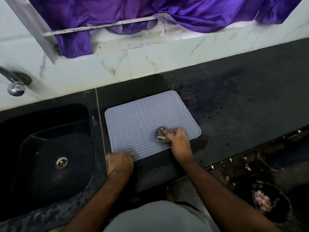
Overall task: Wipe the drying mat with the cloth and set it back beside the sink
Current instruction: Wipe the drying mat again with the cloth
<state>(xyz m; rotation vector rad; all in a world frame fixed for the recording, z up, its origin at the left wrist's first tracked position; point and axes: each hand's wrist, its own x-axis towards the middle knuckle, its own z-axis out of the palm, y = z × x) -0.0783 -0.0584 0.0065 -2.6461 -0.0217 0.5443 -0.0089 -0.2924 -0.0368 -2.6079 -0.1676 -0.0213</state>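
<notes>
Nearest the camera: a grey-clad torso at bottom centre, 2 bare forearms reaching forward over the dark tabletop.

Left hand: fingers curled, pinning the near-left corner of the drying mat. Whether it pinches the rim or only presses on it, cannot tell.

Right hand: clutching a bunched checked cloth, index finger laid along the top, cloth pressed onto the mat's near-right quarter.

Mat: pale grey, wavy ribs, lying flat on the tabletop just right of the black sink, separated from it by a narrow strip with a seam. Its long axis runs slightly skewed, from near-left to far-right.

Key relation: unwiped-looking area lies ahead and left of the cloth, toward the wall and the sink. Judged next stroke: away from the body or leftward across the ribs; the right hand is the nearer one for this.

Room: bare tabletop to the right and behind the mat, speckled with droplets; tiled wall limits the far side; tabletop front edge lies close to the mat's near edge. Tap at far left, well apart.
</notes>
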